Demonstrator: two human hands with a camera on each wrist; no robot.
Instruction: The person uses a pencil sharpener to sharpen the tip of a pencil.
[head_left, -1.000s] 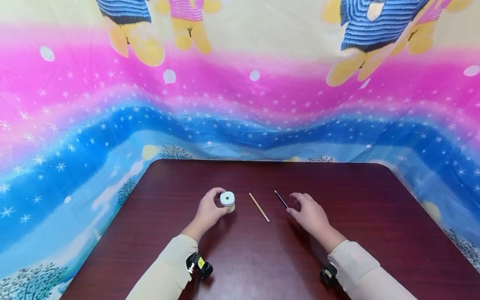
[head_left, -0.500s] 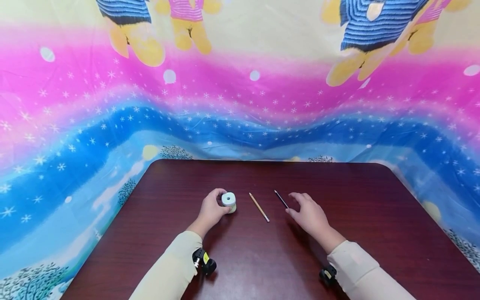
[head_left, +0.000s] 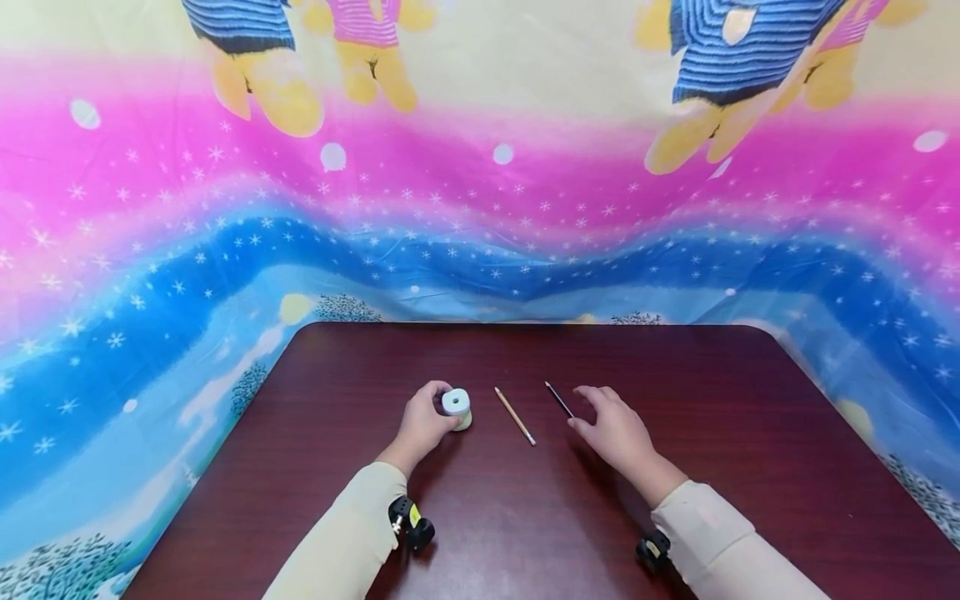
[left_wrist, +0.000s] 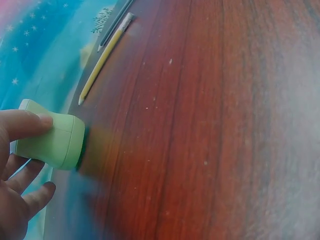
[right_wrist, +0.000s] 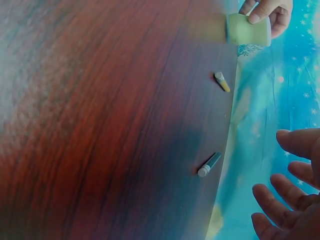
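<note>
My left hand (head_left: 424,425) grips a light green pencil sharpener (left_wrist: 62,140) with thumb and fingers around its sides. Its white top (head_left: 456,402), which has a round hole, faces up in the head view. To its right lies a yellow pencil (head_left: 515,417) with a white eraser end. Farther right is a black pencil (head_left: 558,399), its near end close to my right thumb in the head view. My right hand (head_left: 617,427) hovers beside it with fingers spread and nothing between them, as the right wrist view shows with the fingers (right_wrist: 280,197) apart from the pencil.
Both pencils rest on a dark red-brown wooden table (head_left: 480,517) with rounded far corners. Behind its far edge hangs a colourful printed cloth (head_left: 480,208). Each wrist carries a small black camera, such as the left wrist camera (head_left: 414,525).
My left hand has shifted slightly to the right with the pencil sharpener. My right hand and the pencils stay almost where they were, while the head view has tilted a little.
</note>
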